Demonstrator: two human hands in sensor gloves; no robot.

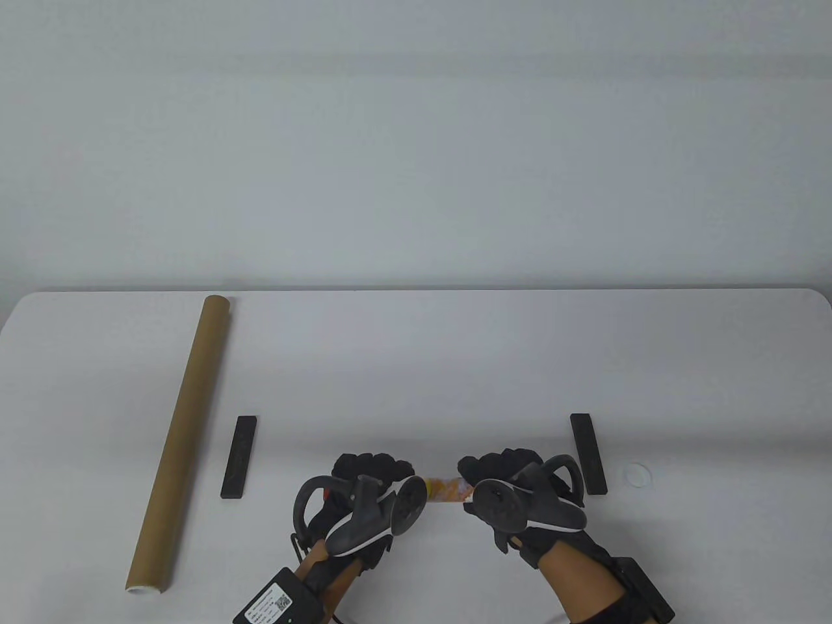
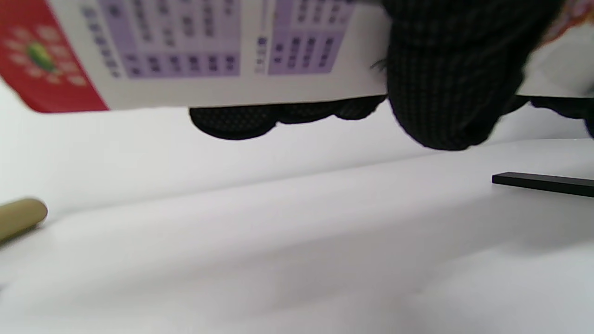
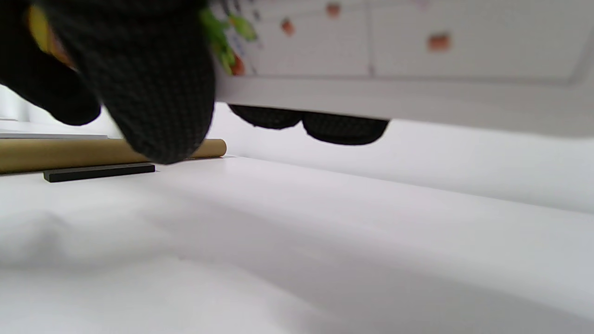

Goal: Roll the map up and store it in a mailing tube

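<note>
The rolled map (image 1: 446, 489) shows as a short colourful stretch between my two hands near the table's front edge. My left hand (image 1: 372, 470) grips its left part and my right hand (image 1: 497, 465) grips its right part, fingers curled over the top. In the left wrist view the map (image 2: 209, 51) shows white paper with purple tables and a red corner, my thumb (image 2: 455, 79) in front of it. The right wrist view shows the map (image 3: 394, 55) held above the table. The brown mailing tube (image 1: 182, 442) lies at the left, its open end toward the front.
Two black bars lie on the white table (image 1: 416, 364): one (image 1: 238, 457) just right of the tube, the other (image 1: 588, 453) beside my right hand. A small clear round cap (image 1: 637, 473) sits further right.
</note>
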